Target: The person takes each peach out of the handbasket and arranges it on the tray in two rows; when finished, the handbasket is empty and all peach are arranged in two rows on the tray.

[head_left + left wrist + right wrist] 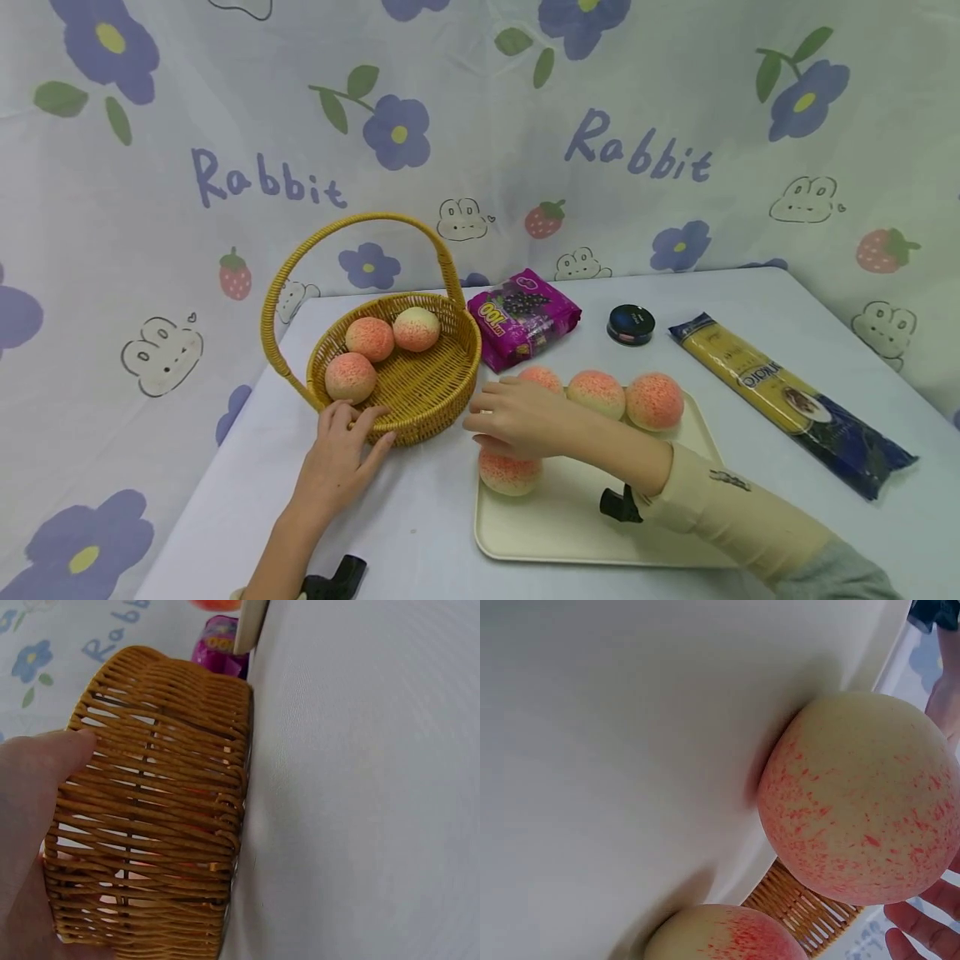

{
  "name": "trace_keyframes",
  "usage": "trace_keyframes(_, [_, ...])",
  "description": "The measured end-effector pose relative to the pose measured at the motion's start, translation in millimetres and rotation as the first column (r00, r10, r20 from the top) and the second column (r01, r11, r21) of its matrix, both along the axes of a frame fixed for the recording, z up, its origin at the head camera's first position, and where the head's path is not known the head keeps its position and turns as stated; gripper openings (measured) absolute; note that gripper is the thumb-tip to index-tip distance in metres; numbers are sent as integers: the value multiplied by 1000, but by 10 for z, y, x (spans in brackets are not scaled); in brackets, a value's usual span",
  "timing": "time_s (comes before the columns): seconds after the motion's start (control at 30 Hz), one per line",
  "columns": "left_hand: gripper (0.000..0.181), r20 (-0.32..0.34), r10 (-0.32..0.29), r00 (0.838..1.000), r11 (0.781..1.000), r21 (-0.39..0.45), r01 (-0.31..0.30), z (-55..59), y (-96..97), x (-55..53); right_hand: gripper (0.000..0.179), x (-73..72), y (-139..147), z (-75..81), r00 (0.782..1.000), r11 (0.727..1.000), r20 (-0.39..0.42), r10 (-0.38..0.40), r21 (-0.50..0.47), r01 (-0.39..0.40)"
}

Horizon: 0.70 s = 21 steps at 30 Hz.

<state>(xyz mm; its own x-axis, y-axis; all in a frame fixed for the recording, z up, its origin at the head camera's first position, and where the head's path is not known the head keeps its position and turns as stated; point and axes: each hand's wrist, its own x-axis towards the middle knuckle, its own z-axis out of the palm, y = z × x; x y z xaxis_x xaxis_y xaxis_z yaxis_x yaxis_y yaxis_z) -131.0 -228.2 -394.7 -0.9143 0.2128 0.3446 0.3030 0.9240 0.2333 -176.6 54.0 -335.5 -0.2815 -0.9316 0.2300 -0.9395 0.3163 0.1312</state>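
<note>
A wicker basket [408, 425] with a tall hoop handle holds three pink-and-cream peaches [350, 377]. My left hand [337, 458] grips its near rim, fingers over the edge and thumb [75, 754] against the outer weave. Over the left side of a cream tray [600, 533], my right hand [517, 415] reaches with loosely spread fingers. Right below it sits a peach [510, 473], large in the right wrist view, where fingers [922, 930] show past its side. Along the tray's far edge lie more peaches [655, 402], one partly hidden behind the hand.
Behind the tray lies a purple snack packet [525, 317], close to the basket. A round black tin [631, 324] stands right of that. A long yellow-and-blue packet [795, 400] lies at the right. A printed cloth [480, 125] hangs behind the white table.
</note>
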Motion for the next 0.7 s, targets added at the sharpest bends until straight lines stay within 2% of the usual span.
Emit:
trace_keyframes(0.33, [35,2,6,1000,1000,-3,-6,13,1,14,4,-109,-187,18,999,1000,-40,-13,-29,12])
trace_keyframes(0.7, [35,-12,-5,1000,1000,-6,5,22,3,17,14,-247,-371,-15,993,995,-78,-93,30,95])
